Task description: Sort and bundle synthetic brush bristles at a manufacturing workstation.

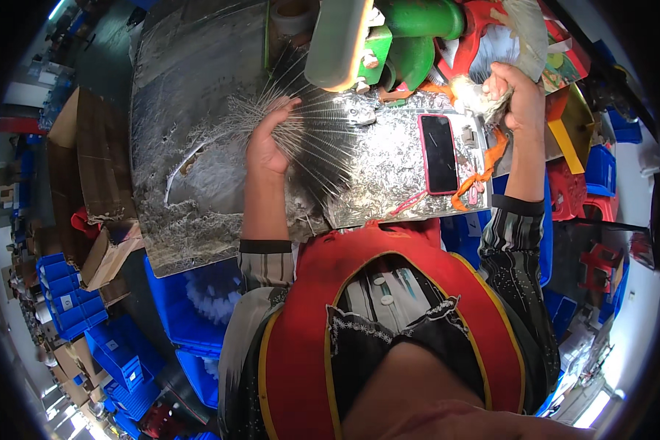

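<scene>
Thin, pale, quill-like strands (326, 136) fan out over the worktop. My left hand (268, 143) is closed around their gathered end, and the free tips spread to the right and upward. At the right, my right hand (524, 99) has its fingers curled together on a pale whitish clump (484, 101), whose exact kind is overexposed and unclear. Between the hands a phone (438, 154) with a dark screen and a pink-red case lies on the shiny, crinkled silver surface (389, 180). An orange strip of cloth (484, 178) trails beside the phone.
A green machine (411, 51) with a bright lamp head (339, 44) stands at the far side. Loose fibres litter the grey board (191, 95). Blue bins (191, 308) stand below the worktop edge, one holding white fluff. An open cardboard box (88, 161) is at the left.
</scene>
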Tool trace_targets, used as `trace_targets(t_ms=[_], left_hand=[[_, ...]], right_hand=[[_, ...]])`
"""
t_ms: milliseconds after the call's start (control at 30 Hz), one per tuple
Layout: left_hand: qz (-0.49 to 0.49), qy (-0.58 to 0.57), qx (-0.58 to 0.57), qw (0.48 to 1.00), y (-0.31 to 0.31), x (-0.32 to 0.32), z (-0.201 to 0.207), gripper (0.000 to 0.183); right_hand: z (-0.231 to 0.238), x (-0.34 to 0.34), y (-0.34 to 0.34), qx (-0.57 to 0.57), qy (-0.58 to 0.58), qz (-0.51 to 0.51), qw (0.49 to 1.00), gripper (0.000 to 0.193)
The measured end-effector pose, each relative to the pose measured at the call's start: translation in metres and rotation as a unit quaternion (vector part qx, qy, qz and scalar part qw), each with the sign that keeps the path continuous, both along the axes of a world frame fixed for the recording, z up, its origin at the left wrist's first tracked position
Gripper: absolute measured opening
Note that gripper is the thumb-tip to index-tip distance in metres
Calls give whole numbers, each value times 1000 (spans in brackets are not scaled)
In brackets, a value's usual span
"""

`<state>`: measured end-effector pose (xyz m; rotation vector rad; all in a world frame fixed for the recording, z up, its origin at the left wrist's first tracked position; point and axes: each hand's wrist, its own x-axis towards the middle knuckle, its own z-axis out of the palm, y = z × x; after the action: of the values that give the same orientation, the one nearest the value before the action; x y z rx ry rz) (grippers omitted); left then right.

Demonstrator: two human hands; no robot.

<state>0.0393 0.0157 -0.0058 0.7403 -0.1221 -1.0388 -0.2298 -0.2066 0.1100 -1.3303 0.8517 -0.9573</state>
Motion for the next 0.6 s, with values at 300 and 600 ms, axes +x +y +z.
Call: trace_targets(t_ms=[300, 600], left_hand=[[36, 27, 25, 999, 5, 9, -11, 29], [30, -2, 42, 999, -2, 2, 4, 28]], right_hand=[[4, 4, 3, -20, 7, -12, 1000, 35], [-1, -2, -5, -17, -6, 14, 1000, 34]])
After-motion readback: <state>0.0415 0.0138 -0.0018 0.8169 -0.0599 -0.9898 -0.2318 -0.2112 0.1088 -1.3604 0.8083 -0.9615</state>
